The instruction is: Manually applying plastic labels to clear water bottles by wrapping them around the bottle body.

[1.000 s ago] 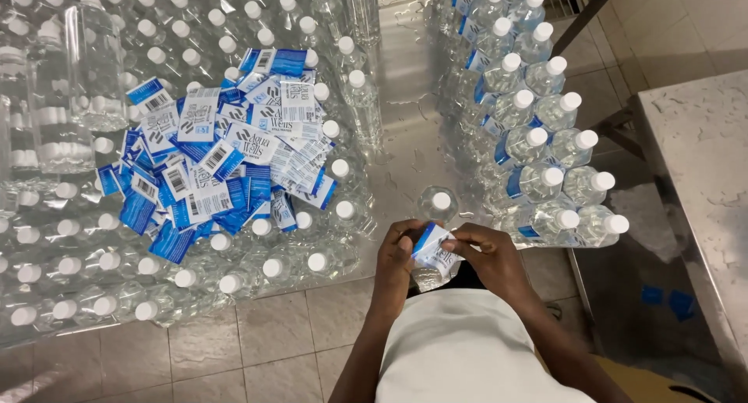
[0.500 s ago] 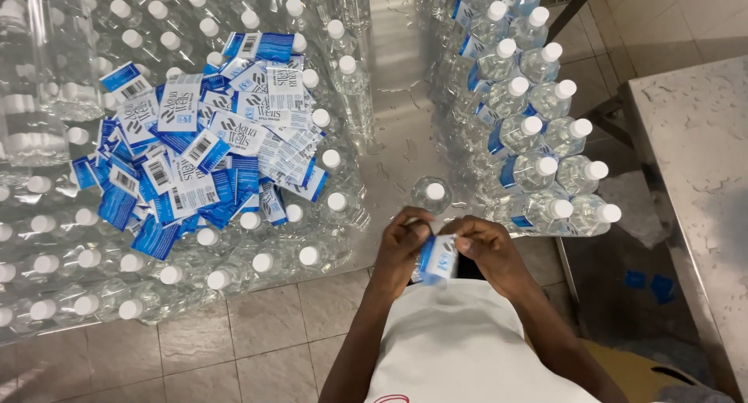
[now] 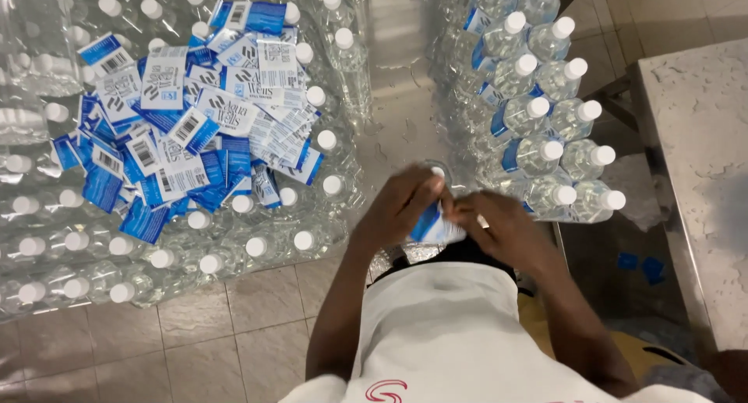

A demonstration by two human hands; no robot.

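My left hand (image 3: pixel 401 204) and my right hand (image 3: pixel 499 225) meet over a blue and white label sleeve (image 3: pixel 432 225), each pinching one side of it. They hover at the near edge of a wet metal table (image 3: pixel 401 99). Just beyond my fingers stands one clear plastic bottle with a white cap (image 3: pixel 439 172), mostly hidden by my left hand. A heap of loose blue and white labels (image 3: pixel 187 123) lies on top of the unlabelled bottles to the left.
Many clear, white-capped bottles without labels (image 3: pixel 156 247) fill the left side of the table. Rows of labelled bottles (image 3: pixel 538 115) stand on the right. A speckled stone counter (image 3: pixel 701 154) is at far right, with tiled floor (image 3: pixel 210 333) below.
My hands have risen with the label toward the single bottle and now cover most of it. The view has tilted down, showing more of my white shirt.
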